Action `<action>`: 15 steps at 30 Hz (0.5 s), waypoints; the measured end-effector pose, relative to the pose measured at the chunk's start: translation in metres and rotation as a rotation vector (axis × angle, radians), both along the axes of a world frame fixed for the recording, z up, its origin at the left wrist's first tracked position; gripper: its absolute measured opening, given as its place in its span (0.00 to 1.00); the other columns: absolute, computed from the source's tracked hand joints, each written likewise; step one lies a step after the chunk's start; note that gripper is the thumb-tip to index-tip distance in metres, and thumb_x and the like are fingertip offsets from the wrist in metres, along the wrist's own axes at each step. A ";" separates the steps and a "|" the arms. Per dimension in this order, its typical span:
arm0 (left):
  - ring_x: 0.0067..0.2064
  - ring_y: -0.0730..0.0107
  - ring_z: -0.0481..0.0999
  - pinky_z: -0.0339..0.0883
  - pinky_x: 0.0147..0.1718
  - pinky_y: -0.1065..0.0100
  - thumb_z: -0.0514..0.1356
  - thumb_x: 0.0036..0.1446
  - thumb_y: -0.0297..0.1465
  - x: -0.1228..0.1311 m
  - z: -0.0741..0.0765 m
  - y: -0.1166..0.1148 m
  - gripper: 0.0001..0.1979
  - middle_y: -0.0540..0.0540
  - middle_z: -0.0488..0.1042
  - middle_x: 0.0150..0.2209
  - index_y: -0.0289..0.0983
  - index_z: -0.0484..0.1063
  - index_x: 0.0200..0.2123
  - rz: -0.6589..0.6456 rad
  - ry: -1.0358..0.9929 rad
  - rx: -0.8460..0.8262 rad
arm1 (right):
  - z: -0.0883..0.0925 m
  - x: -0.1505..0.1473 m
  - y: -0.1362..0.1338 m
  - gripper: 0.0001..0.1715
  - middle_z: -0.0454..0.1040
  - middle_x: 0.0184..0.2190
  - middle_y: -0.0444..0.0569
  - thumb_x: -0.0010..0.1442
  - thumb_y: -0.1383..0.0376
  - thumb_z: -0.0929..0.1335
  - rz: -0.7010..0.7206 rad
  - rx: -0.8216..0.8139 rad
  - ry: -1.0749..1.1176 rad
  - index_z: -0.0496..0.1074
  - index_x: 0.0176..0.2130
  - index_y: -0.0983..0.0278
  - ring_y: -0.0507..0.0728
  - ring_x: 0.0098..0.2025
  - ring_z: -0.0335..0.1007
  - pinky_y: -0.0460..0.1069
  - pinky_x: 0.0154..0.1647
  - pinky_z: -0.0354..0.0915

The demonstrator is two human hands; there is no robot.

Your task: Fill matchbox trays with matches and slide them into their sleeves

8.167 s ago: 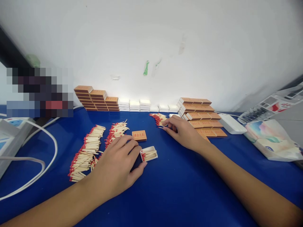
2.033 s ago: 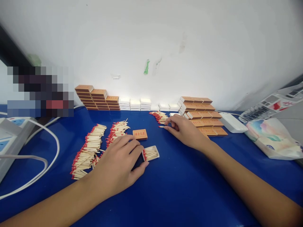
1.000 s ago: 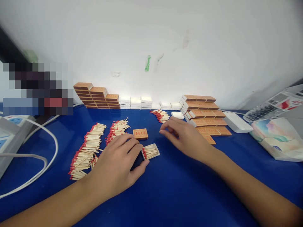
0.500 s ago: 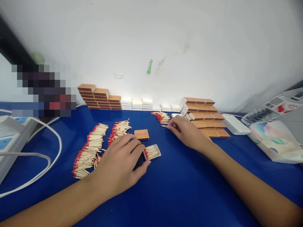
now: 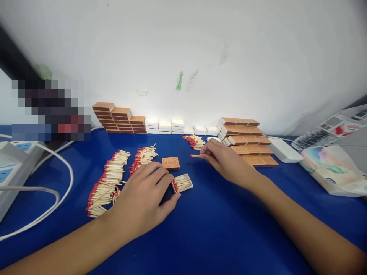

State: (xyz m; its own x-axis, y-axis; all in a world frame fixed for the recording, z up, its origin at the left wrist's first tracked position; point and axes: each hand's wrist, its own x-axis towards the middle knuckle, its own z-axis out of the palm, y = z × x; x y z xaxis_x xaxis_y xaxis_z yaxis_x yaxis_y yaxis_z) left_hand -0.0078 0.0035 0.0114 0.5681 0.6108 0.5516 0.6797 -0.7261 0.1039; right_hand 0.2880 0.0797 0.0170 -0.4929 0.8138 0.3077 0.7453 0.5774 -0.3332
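Note:
Between the thumb and fingers of my left hand (image 5: 149, 193) is the left end of a white matchbox tray (image 5: 191, 182), partly filled with red-tipped matches (image 5: 181, 184). My right hand (image 5: 220, 158) pinches a single match (image 5: 194, 156), its red head pointing left, a little above the table or on it. An orange matchbox sleeve (image 5: 171, 163) lies just beyond the tray. Behind the right hand's fingertips sits a small pile of matches (image 5: 194, 142). Two longer piles of matches, the left pile (image 5: 110, 179) and the middle pile (image 5: 143, 157), lie beyond my left hand, which partly covers them.
Stacked orange matchboxes (image 5: 111, 116) and white trays (image 5: 164, 126) line the wall. More orange boxes (image 5: 246, 139) are stacked at right, near a white device (image 5: 285, 149), a tissue pack (image 5: 332, 172) and a plastic bottle (image 5: 318, 133). A power strip (image 5: 17, 168) with white cables stands at left.
My right hand has drawn the match slightly left and nearer, away from the small pile. My left hand stays at the tray. The whole view has shifted slightly.

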 end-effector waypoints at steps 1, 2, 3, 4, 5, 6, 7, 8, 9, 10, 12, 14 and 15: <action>0.51 0.48 0.81 0.80 0.52 0.45 0.63 0.70 0.35 0.000 0.000 0.000 0.10 0.40 0.83 0.43 0.35 0.79 0.45 0.008 -0.001 0.001 | 0.005 -0.005 -0.007 0.06 0.74 0.43 0.50 0.78 0.63 0.65 0.028 0.003 0.011 0.69 0.44 0.59 0.58 0.39 0.72 0.52 0.40 0.65; 0.51 0.48 0.81 0.80 0.51 0.45 0.63 0.70 0.35 0.000 0.000 0.000 0.10 0.40 0.82 0.43 0.35 0.79 0.44 0.015 -0.002 0.000 | 0.008 -0.011 -0.013 0.06 0.74 0.43 0.50 0.78 0.62 0.66 0.061 -0.002 0.021 0.69 0.44 0.59 0.58 0.39 0.72 0.52 0.39 0.65; 0.50 0.48 0.81 0.81 0.51 0.45 0.63 0.70 0.35 0.000 0.000 0.001 0.10 0.40 0.82 0.43 0.35 0.79 0.44 0.019 -0.003 -0.001 | 0.012 -0.017 -0.020 0.06 0.73 0.43 0.49 0.78 0.62 0.66 0.097 -0.014 0.027 0.69 0.44 0.59 0.57 0.39 0.72 0.51 0.39 0.65; 0.50 0.48 0.81 0.81 0.51 0.45 0.63 0.70 0.35 0.000 0.000 0.001 0.09 0.40 0.82 0.42 0.35 0.79 0.44 0.019 -0.005 -0.001 | 0.013 -0.022 -0.026 0.06 0.73 0.43 0.49 0.78 0.62 0.66 0.136 -0.035 0.029 0.69 0.45 0.59 0.57 0.39 0.73 0.51 0.39 0.66; 0.50 0.48 0.81 0.81 0.50 0.46 0.63 0.70 0.35 0.000 0.000 0.001 0.09 0.40 0.82 0.42 0.35 0.79 0.44 0.016 -0.006 -0.001 | 0.014 -0.027 -0.032 0.06 0.73 0.43 0.49 0.79 0.62 0.66 0.174 -0.057 0.025 0.70 0.45 0.59 0.56 0.39 0.73 0.50 0.39 0.66; 0.50 0.49 0.81 0.81 0.51 0.46 0.63 0.70 0.35 0.001 0.001 0.000 0.09 0.41 0.82 0.42 0.35 0.79 0.44 0.009 -0.008 0.000 | 0.014 -0.031 -0.036 0.06 0.73 0.44 0.48 0.79 0.63 0.65 0.206 -0.079 0.016 0.70 0.45 0.59 0.56 0.39 0.73 0.50 0.39 0.67; 0.50 0.49 0.81 0.80 0.51 0.47 0.64 0.70 0.34 0.001 0.002 0.000 0.08 0.41 0.82 0.42 0.35 0.79 0.45 0.000 -0.012 0.003 | 0.013 -0.034 -0.039 0.05 0.73 0.44 0.48 0.79 0.63 0.65 0.229 -0.100 0.001 0.70 0.46 0.60 0.56 0.38 0.74 0.50 0.40 0.67; 0.50 0.49 0.81 0.80 0.52 0.47 0.64 0.70 0.34 0.001 0.002 0.000 0.08 0.41 0.82 0.42 0.35 0.79 0.45 -0.010 -0.017 0.006 | 0.012 -0.036 -0.041 0.05 0.73 0.44 0.48 0.78 0.64 0.66 0.244 -0.117 -0.013 0.70 0.46 0.60 0.55 0.38 0.73 0.50 0.39 0.67; 0.50 0.50 0.81 0.80 0.52 0.47 0.64 0.70 0.33 0.002 0.003 -0.001 0.07 0.42 0.82 0.42 0.35 0.79 0.45 -0.018 -0.020 0.007 | 0.011 -0.037 -0.042 0.04 0.72 0.45 0.48 0.78 0.64 0.66 0.250 -0.133 -0.023 0.71 0.46 0.60 0.55 0.37 0.73 0.50 0.39 0.67; 0.51 0.50 0.81 0.80 0.53 0.47 0.64 0.70 0.33 0.002 0.004 -0.001 0.07 0.42 0.82 0.42 0.35 0.79 0.45 -0.024 -0.022 0.008 | 0.011 -0.038 -0.042 0.04 0.72 0.45 0.48 0.78 0.64 0.67 0.252 -0.149 -0.024 0.71 0.46 0.60 0.55 0.37 0.72 0.50 0.39 0.67; 0.51 0.50 0.81 0.80 0.53 0.46 0.64 0.70 0.33 0.003 0.004 -0.002 0.07 0.42 0.82 0.42 0.35 0.79 0.45 -0.032 -0.020 0.010 | 0.012 -0.036 -0.041 0.04 0.72 0.44 0.47 0.77 0.63 0.68 0.245 -0.184 0.011 0.72 0.45 0.60 0.53 0.36 0.71 0.50 0.38 0.67; 0.51 0.49 0.82 0.80 0.53 0.46 0.63 0.71 0.34 0.003 0.004 -0.003 0.08 0.41 0.82 0.42 0.35 0.79 0.45 -0.037 -0.015 0.007 | 0.015 -0.032 -0.039 0.05 0.72 0.44 0.46 0.77 0.62 0.68 0.233 -0.215 0.061 0.73 0.46 0.59 0.53 0.35 0.70 0.49 0.37 0.66; 0.51 0.49 0.82 0.80 0.53 0.46 0.63 0.71 0.34 0.002 0.003 -0.002 0.08 0.41 0.82 0.42 0.35 0.79 0.45 -0.039 -0.012 0.002 | 0.016 -0.030 -0.037 0.05 0.72 0.44 0.46 0.77 0.61 0.69 0.225 -0.228 0.078 0.74 0.45 0.59 0.52 0.35 0.70 0.49 0.37 0.66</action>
State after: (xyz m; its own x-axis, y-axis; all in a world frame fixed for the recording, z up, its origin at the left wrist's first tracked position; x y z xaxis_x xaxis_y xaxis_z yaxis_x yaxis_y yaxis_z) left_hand -0.0054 0.0011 0.0145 0.5848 0.5873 0.5596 0.6497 -0.7521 0.1104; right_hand 0.2581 0.0426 0.0325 -0.6504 0.7394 0.1741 0.5746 0.6288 -0.5238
